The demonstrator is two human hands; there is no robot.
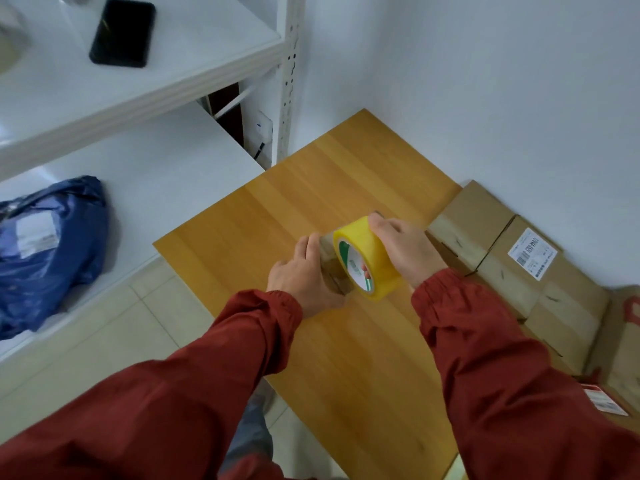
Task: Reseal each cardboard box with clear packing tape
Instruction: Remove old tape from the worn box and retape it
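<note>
Right hand (405,251) is gripping yellowish tape roll (372,261) above wooden bench (294,209); left hand (304,275) is pinching pulled-out tape strip (329,261). Cardboard boxes (512,268) are sitting just right of bench. Phone (122,32) and blue bag (52,251) are lying on white shelves (194,46).

Both arms, in red sleeves (207,362), reach forward with the wrists close together. The right hand (407,252) curls over the tape roll (375,261). Just left of that grip, the left hand (303,277) pinches the loose tape strip (330,265) between fingers and thumb.
</note>
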